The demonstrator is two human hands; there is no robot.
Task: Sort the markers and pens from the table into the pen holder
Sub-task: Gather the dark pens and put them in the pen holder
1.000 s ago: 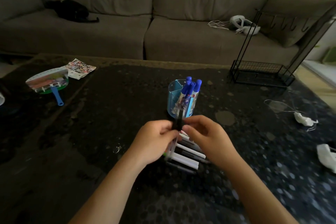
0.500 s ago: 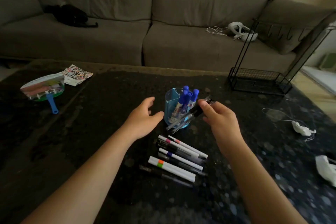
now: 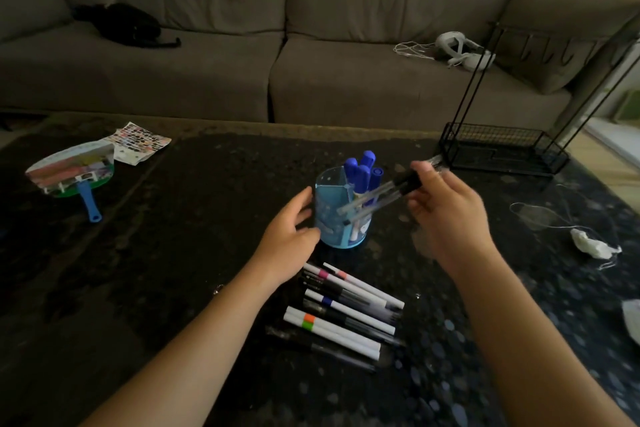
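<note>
Blue-capped markers (image 3: 362,175) are already stood in the pen holder (image 3: 341,218), mid-table. A few clear pens (image 3: 377,196) are pinched in right hand (image 3: 446,215) just above it; left hand (image 3: 289,239), fingers apart, is cupped at holder's left side. Approx. ten pens & markers (image 3: 346,308) are left lying near, so task is judged under half done.

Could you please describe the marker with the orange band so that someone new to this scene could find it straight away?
On the dark table, just nearer the person than the blue pen holder, a row of pens and markers lies side by side. The orange-banded marker is white-bodied, near the row's closer end. Its neighbour is green-banded; the others are pink, blue or dark.
</note>
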